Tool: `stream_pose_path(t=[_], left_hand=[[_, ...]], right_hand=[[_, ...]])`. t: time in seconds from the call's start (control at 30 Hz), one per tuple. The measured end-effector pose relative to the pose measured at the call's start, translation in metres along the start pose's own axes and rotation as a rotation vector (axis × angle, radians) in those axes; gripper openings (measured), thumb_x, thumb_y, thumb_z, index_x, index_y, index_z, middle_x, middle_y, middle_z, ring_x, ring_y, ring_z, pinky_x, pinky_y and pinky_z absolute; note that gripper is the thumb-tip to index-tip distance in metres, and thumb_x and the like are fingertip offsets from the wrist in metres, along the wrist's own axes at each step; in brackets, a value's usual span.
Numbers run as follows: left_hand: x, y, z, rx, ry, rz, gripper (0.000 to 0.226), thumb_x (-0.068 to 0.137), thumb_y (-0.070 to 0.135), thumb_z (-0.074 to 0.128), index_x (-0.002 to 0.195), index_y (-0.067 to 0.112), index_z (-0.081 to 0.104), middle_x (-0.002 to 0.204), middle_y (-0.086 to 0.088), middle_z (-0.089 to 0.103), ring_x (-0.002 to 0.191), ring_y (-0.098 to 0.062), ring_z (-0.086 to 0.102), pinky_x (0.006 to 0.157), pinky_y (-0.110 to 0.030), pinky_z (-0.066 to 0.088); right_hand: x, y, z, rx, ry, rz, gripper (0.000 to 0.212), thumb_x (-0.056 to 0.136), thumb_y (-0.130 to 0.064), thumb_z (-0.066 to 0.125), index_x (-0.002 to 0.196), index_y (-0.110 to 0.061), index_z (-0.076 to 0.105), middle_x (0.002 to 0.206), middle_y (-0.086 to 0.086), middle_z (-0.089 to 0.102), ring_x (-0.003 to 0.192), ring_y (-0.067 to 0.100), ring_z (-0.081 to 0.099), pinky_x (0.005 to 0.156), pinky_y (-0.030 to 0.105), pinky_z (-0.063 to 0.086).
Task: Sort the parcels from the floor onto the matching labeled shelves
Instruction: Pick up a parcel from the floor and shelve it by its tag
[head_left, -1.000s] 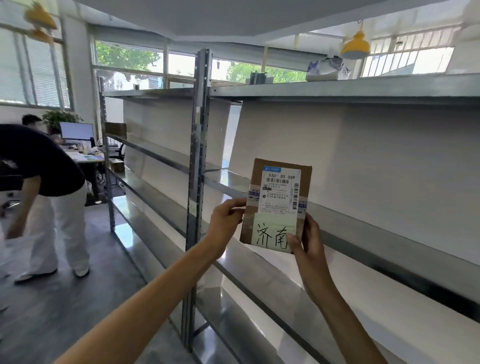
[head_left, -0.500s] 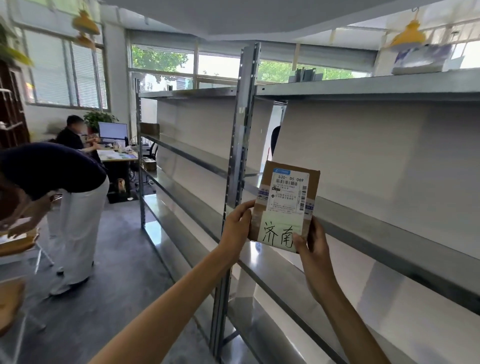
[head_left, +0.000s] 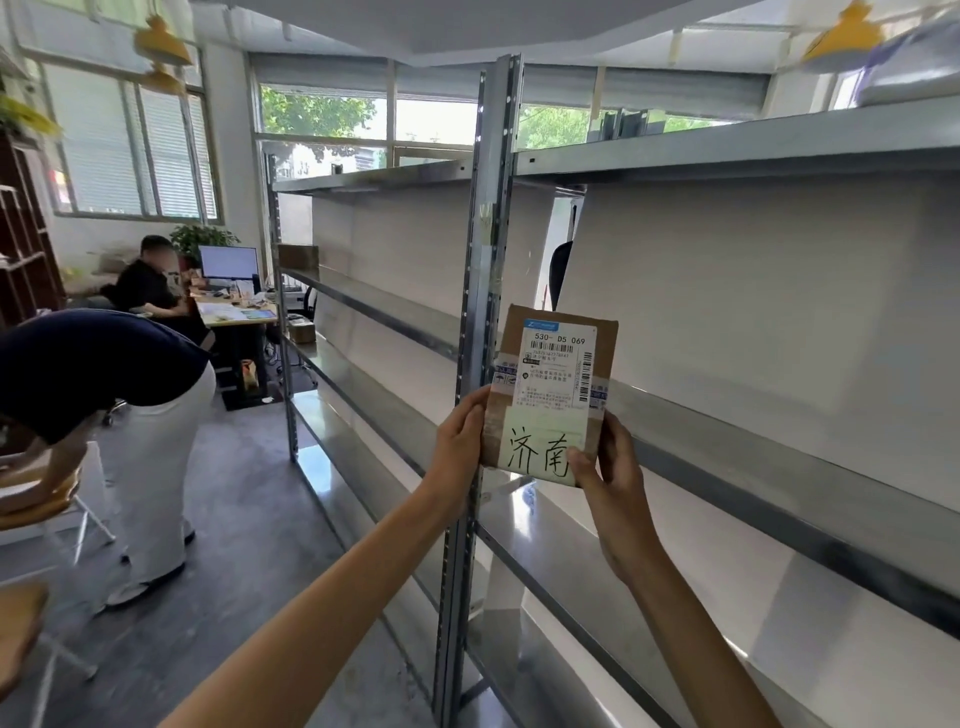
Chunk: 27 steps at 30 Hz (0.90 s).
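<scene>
I hold a small brown cardboard parcel (head_left: 553, 384) upright in front of the metal shelving (head_left: 737, 150). It carries a white shipping label and a pale note with two handwritten characters. My left hand (head_left: 460, 441) grips its lower left edge. At the lower right corner my right hand (head_left: 605, 467) pinches it, thumb on the note. The parcel hangs in the air just right of the grey upright post (head_left: 480, 312), at the height of the middle shelf (head_left: 779, 462).
A person in a dark top and white trousers (head_left: 130, 415) bends over at the left, close to the shelf row. Another person (head_left: 148, 280) sits at a desk with a monitor (head_left: 228, 262) at the back. A small box (head_left: 297, 255) stands on a far shelf. Grey floor lies between.
The view has swung left, so the post and parcel sit further right. Both hands keep the same hold on the parcel. The bending person has shifted at the left.
</scene>
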<state>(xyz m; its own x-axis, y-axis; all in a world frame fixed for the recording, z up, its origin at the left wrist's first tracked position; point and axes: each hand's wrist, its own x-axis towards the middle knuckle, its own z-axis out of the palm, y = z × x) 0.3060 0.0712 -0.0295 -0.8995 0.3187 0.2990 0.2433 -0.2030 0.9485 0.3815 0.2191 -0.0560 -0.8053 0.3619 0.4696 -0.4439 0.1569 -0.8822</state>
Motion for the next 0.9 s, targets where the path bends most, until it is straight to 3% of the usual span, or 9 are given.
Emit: stream_pose_path(t=[0.2, 0.53, 0.73, 0.83, 0.9], left_hand=[[0.048, -0.006, 0.008, 0.021, 0.017, 0.001, 0.034, 0.102, 0.020, 0.027, 0.128, 0.022, 0.050, 0.104, -0.010, 0.068, 0.083, -0.013, 0.069, 0.062, -0.023, 0.058], [0.107, -0.025, 0.009, -0.008, 0.042, 0.025, 0.032, 0.101, 0.017, 0.031, 0.121, 0.023, 0.055, 0.097, -0.004, 0.069, 0.076, -0.006, 0.071, 0.056, -0.019, 0.055], [0.150, -0.032, 0.000, 0.011, -0.047, 0.027, 0.033, 0.100, 0.019, 0.034, 0.106, 0.040, 0.059, 0.101, -0.002, 0.069, 0.089, -0.014, 0.070, 0.061, -0.021, 0.056], [0.173, -0.034, -0.006, 0.001, -0.090, 0.025, 0.035, 0.100, 0.018, 0.034, 0.101, 0.042, 0.060, 0.098, 0.001, 0.068, 0.085, -0.010, 0.069, 0.060, -0.025, 0.057], [0.189, -0.036, -0.012, -0.017, -0.117, 0.004, 0.032, 0.100, 0.017, 0.034, 0.109, 0.033, 0.060, 0.097, 0.002, 0.068, 0.086, -0.011, 0.069, 0.065, -0.034, 0.060]], right_hand=[[0.047, 0.017, -0.005, 0.011, -0.022, -0.036, 0.052, 0.089, -0.023, 0.061, 0.128, -0.048, 0.038, 0.132, -0.015, 0.053, 0.115, 0.011, 0.058, 0.073, 0.016, 0.054], [0.100, 0.041, -0.009, 0.035, -0.016, -0.047, 0.054, 0.087, -0.020, 0.062, 0.127, -0.048, 0.040, 0.133, -0.015, 0.054, 0.113, 0.010, 0.059, 0.076, 0.021, 0.056], [0.129, 0.053, -0.002, -0.017, 0.067, -0.071, 0.054, 0.088, -0.014, 0.061, 0.129, -0.041, 0.039, 0.135, -0.009, 0.052, 0.117, 0.016, 0.057, 0.080, 0.023, 0.057], [0.144, 0.059, 0.006, -0.015, 0.101, -0.067, 0.054, 0.087, -0.014, 0.061, 0.129, -0.040, 0.040, 0.134, -0.009, 0.053, 0.115, 0.012, 0.058, 0.085, 0.033, 0.057], [0.153, 0.064, 0.014, -0.026, 0.129, -0.066, 0.055, 0.087, -0.014, 0.062, 0.130, -0.040, 0.040, 0.135, -0.010, 0.053, 0.115, 0.011, 0.058, 0.086, 0.038, 0.057]])
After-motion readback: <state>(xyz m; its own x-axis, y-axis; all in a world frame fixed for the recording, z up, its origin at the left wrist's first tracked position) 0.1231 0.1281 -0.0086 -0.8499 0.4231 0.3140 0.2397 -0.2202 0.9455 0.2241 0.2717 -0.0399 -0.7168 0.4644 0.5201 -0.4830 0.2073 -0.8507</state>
